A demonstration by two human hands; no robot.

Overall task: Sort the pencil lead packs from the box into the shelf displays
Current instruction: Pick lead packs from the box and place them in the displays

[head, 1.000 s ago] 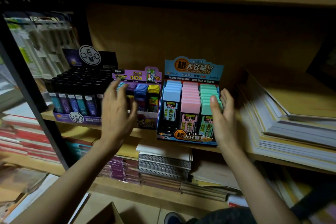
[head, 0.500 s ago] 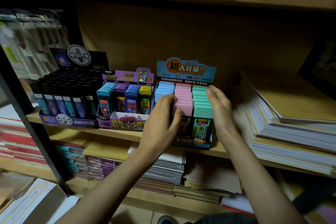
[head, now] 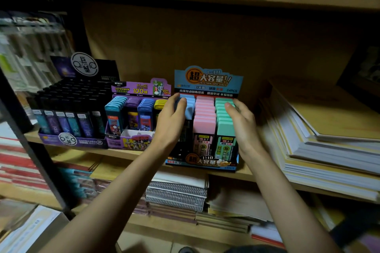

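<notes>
**Seating the packs in the blue display**

Landmark: the blue display (head: pixel 208 80), which stands on the shelf (head: pixel 123 153). All positions below are given relative to it.

1. Status. The lead packs stand upright inside it in three rows: blue packs (head: pixel 190 107) at its left, pink packs (head: pixel 204 113) in its middle, green packs (head: pixel 224 121) at its right. I judge that this step is the levelling of these rows.
2. Left hand (head: pixel 170 121). It is at the left side of the landmark. The fingers are bent over the tops of the blue packs, close together. I cannot tell whether they clamp a pack or only press on it.
3. Right hand (head: pixel 244 127). It is at the right side of the landmark. The fingers are nearly straight and close together, and they lie on the green packs. They clamp nothing.
4. Procedure. I would press both outer rows down and back with even force. Equal force from each side should stop the landmark from sliding.
5. Caution. The purple display (head: pixel 139 88) stands just beside the landmark's left wall, and the paper stack (head: pixel 329 139) lies near its right. A sideways push could knock either of them.
6. Check. All tops should be level, with the labels facing front.
</notes>
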